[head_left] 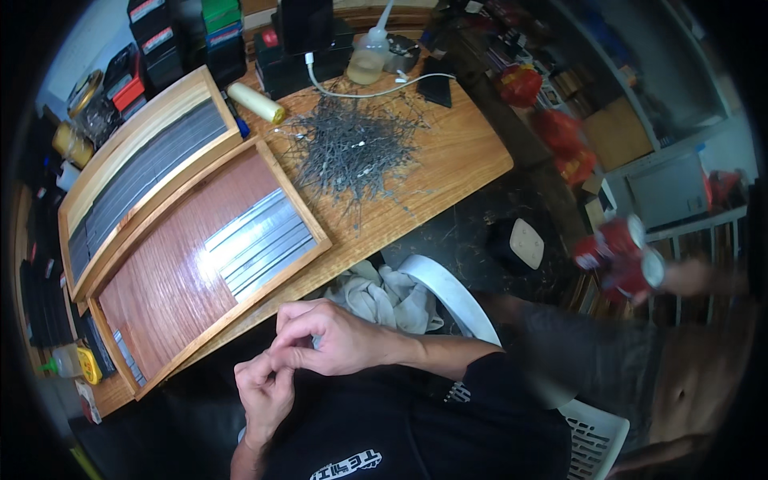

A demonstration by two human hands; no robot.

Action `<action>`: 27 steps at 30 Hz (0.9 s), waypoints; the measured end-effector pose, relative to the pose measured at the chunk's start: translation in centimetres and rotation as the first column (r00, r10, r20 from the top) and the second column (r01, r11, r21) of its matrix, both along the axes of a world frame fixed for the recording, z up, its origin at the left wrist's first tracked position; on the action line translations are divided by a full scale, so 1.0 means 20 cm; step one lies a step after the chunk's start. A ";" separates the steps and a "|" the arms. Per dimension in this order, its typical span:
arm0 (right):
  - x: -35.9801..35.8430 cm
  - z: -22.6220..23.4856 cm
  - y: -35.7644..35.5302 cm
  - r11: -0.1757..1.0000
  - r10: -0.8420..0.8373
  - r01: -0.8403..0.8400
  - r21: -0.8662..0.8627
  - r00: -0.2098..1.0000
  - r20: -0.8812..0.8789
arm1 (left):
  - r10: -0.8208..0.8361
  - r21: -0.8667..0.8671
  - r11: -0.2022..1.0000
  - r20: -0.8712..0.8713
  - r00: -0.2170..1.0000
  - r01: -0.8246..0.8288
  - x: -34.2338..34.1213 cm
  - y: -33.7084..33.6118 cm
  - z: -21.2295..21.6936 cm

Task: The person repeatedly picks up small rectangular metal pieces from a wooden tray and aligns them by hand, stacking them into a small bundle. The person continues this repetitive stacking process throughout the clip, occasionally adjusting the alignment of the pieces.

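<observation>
My left hand (266,394) and my right hand (322,338) meet in front of my chest, just off the table's near edge. The fingertips of both are pinched together and touch or nearly touch. Anything between them is too small or too hidden to make out. Closest to them lies a shallow wooden tray (172,232) with a reddish-brown base. Flat grey metal strips (268,248) are laid side by side at its right end, and a few more sit in its lower left corner. Farther off, a tangled heap of thin grey strips or wires (356,148) covers part of the table.
A second wooden tray (152,172) holds rows of dark strips. Behind stand a squeeze bottle (368,64), a yellowish roll (256,102), a white cable (344,94) and stacked boxes (156,48). Whitish cloth (384,296) hangs by a white chair. At right, another person carries red cans (620,260).
</observation>
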State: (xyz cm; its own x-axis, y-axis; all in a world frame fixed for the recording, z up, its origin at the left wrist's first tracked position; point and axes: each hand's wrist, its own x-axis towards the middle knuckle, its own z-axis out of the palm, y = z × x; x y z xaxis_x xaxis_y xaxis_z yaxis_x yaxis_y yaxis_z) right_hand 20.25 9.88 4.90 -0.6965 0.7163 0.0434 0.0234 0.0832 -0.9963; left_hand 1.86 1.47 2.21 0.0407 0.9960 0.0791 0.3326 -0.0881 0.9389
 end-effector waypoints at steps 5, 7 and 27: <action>-0.07 -0.07 -0.03 0.998 -0.062 0.063 0.022 0.997 -0.043 | 0.098 -0.041 0.995 0.130 0.987 -0.094 0.01 -0.03 -0.06; -0.06 -0.05 -0.02 0.995 0.017 -0.018 -0.099 1.000 -0.014 | 0.075 -0.005 0.997 0.090 0.993 -0.074 0.00 -0.03 -0.07; -0.03 0.13 0.21 0.935 -0.055 0.101 0.341 0.988 -0.143 | 0.075 0.349 0.935 -0.002 0.997 -0.070 0.03 0.27 0.05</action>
